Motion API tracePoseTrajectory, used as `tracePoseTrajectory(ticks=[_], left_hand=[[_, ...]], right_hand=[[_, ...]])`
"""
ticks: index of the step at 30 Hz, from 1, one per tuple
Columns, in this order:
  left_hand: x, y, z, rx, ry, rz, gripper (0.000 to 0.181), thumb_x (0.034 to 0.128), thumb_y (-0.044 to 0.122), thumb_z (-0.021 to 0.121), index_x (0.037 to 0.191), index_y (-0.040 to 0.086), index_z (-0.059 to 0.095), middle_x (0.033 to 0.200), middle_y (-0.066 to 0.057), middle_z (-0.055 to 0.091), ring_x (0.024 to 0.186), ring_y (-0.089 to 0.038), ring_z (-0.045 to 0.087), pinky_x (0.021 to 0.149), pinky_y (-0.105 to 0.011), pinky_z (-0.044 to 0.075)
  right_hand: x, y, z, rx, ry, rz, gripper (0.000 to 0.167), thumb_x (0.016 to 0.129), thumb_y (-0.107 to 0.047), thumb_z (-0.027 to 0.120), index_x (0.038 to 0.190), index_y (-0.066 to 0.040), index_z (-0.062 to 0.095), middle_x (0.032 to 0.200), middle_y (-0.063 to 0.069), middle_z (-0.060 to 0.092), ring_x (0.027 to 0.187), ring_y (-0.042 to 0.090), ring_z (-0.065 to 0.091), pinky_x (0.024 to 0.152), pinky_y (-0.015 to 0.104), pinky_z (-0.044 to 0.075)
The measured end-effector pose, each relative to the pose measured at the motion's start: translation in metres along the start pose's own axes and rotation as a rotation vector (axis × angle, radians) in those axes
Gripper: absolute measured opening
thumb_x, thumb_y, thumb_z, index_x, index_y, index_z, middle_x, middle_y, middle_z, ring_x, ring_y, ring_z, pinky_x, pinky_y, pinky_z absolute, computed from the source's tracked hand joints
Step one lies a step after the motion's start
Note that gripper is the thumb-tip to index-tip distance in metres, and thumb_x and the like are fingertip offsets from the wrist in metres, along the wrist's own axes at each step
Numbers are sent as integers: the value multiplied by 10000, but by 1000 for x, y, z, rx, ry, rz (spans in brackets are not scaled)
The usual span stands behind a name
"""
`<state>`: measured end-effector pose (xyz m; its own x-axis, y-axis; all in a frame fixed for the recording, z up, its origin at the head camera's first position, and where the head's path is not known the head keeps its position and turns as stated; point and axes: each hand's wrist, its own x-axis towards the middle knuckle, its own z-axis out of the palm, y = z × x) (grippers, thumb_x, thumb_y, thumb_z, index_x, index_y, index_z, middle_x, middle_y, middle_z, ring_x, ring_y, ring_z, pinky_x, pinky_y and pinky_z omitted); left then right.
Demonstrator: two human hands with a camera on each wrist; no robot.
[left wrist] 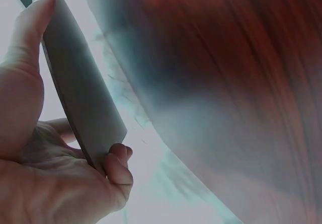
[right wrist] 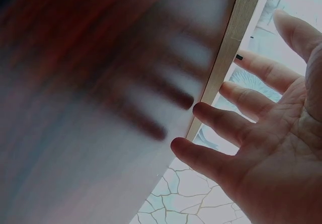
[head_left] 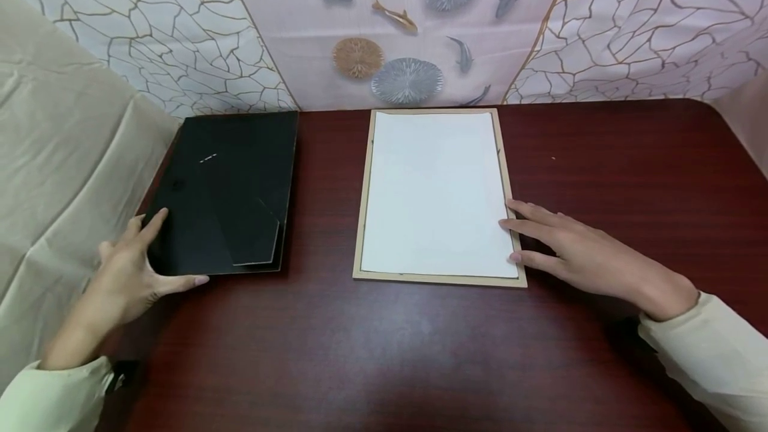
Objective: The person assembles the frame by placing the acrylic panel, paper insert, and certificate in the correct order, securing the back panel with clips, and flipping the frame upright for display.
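Note:
A black backing board (head_left: 240, 152) with a stand flap lies at the left of the table. My left hand (head_left: 129, 272) grips its near left corner, thumb along the near edge; in the left wrist view the fingers of that hand (left wrist: 55, 148) curl round the board's edge (left wrist: 80, 83). A light wooden frame (head_left: 363, 219) holding a white sheet (head_left: 438, 192) lies in the middle. My right hand (head_left: 576, 252) rests with spread, nearly straight fingers at the frame's right side. In the right wrist view, the fingers of this hand (right wrist: 261, 118) are beside the wooden edge (right wrist: 229, 48).
The dark red table (head_left: 390, 345) reaches back to a patterned cloth (head_left: 402, 32) with fish and round shapes. Pale fabric (head_left: 60, 152) hangs along the left side of the table.

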<state>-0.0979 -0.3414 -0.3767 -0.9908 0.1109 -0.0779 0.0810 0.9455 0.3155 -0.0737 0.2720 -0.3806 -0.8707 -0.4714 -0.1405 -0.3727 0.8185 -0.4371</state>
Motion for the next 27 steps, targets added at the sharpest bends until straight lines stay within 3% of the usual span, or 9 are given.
tracePoseTrajectory(ticks=[5, 11, 14, 20, 27], left_hand=[[-7, 19, 6, -80, 2, 56, 1345, 646, 353, 999, 1642, -46, 188, 1550, -471, 228, 1181, -664, 280, 892, -639, 273], [-11, 46, 9, -126, -79, 36, 1343, 680, 387, 990, 1671, 28, 158, 1653, -392, 162, 1229, -596, 257, 879, -672, 412], [-10, 61, 9, -152, -113, 55, 1343, 681, 419, 987, 1679, 60, 164, 1679, -311, 193, 1260, -552, 262, 899, -657, 437], [-6, 91, 12, -200, -151, 138, 1332, 668, 441, 991, 1679, 84, 201, 1701, -244, 199, 1257, -468, 294, 938, -621, 451], [5, 121, 22, -234, -216, 159, 1342, 630, 437, 1004, 1683, 144, 224, 1722, -285, 138, 1305, -426, 305, 986, -611, 463]], right_hand=[[0, 1, 1, 0, -5, 1, 571, 1020, -416, 675, 1505, -132, 575, 1697, 135, 343, 1498, 452, 410, 1100, 661, 427], [0, -1, 0, 3, -12, 15, 563, 1023, -401, 674, 1508, -133, 574, 1702, 136, 335, 1508, 459, 395, 1118, 673, 405], [0, -1, 0, 2, -8, 13, 563, 1022, -398, 676, 1509, -134, 573, 1702, 133, 335, 1508, 447, 400, 1117, 662, 413], [0, -1, 0, 4, -6, 12, 560, 1025, -395, 673, 1510, -134, 571, 1702, 133, 335, 1507, 437, 406, 1115, 656, 417], [-1, 0, 0, 20, -8, 17, 563, 1030, -434, 656, 1510, -152, 574, 1710, 104, 327, 1523, 433, 383, 1127, 657, 401]])
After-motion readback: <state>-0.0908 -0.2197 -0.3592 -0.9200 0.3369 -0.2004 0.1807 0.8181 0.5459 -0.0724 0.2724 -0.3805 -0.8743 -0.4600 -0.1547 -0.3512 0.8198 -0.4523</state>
